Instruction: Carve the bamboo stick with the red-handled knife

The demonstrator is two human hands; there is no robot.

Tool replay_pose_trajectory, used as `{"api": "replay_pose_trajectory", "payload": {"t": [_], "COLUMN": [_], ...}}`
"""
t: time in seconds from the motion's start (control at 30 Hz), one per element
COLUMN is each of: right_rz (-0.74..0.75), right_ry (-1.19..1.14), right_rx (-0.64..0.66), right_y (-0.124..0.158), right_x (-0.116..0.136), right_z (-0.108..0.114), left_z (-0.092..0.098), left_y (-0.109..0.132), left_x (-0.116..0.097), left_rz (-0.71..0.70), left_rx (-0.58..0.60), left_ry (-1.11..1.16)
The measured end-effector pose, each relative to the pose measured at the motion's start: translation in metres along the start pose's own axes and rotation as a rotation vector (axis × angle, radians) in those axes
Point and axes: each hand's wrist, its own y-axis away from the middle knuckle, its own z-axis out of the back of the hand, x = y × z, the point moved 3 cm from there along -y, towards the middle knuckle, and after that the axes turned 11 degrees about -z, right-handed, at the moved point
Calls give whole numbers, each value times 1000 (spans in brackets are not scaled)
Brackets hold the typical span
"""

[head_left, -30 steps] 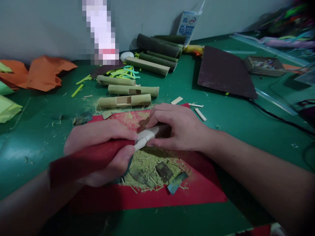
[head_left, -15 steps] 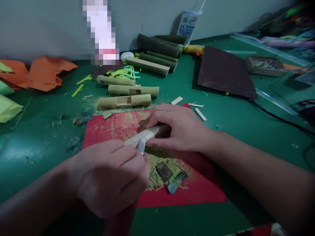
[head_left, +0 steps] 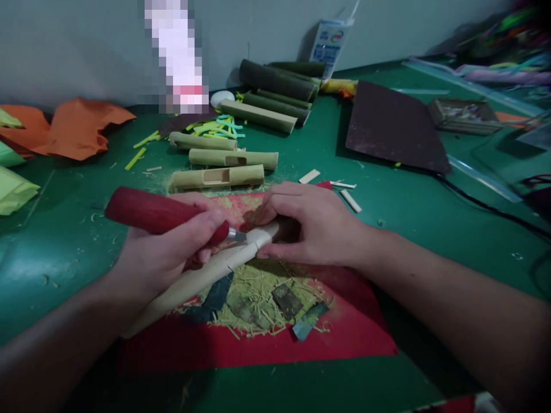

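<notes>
My left hand (head_left: 166, 258) is closed round the red handle of a carving knife (head_left: 155, 212), whose short blade rests on a pale peeled bamboo stick (head_left: 193, 281). The stick lies slantwise from lower left to upper right over a red paper sheet (head_left: 301, 344). My right hand (head_left: 310, 223) is closed on the stick's far end and pins it down. A heap of yellow-green shavings (head_left: 258, 298) and a few dark bark chips lie on the red sheet under the stick.
Three cut bamboo tubes (head_left: 217, 176) lie just behind the red sheet, with darker bamboo pieces (head_left: 275, 86) stacked farther back. A dark sandpaper sheet (head_left: 391, 126) is at the right, orange paper (head_left: 73, 129) at the left, a black cable (head_left: 482, 206) along the right. Green mat (head_left: 408, 201) underneath.
My left hand has swung up and back from the near side, so the knife's red handle now points left and the blade meets the stick near my right hand. My right hand has stayed put.
</notes>
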Motion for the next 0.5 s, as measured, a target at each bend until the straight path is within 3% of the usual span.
{"api": "replay_pose_trajectory", "payload": {"t": [0.13,0.23,0.3,0.4,0.43,0.5], "right_rz": [7,9,8,2,1,7], "right_ry": [-4,-3,0,4,4,-4], "right_rx": [-7,-15,-12,0,1,-4], "right_y": [0,1,1,1,1,1], "right_x": [0,-1,-1,-1,-1,-1], "right_z": [0,0,0,0,0,0], "left_z": [-7,-10,-10,-1,4,9], "left_y": [-4,-4,-2,3,4,3], "left_x": [14,15,15,8,3,-12], "left_rz": [533,714,698,519,422,170], "left_rx": [-213,-297,-318,-306,-280,-105], "left_ry": [601,728,742,583,461,193]}}
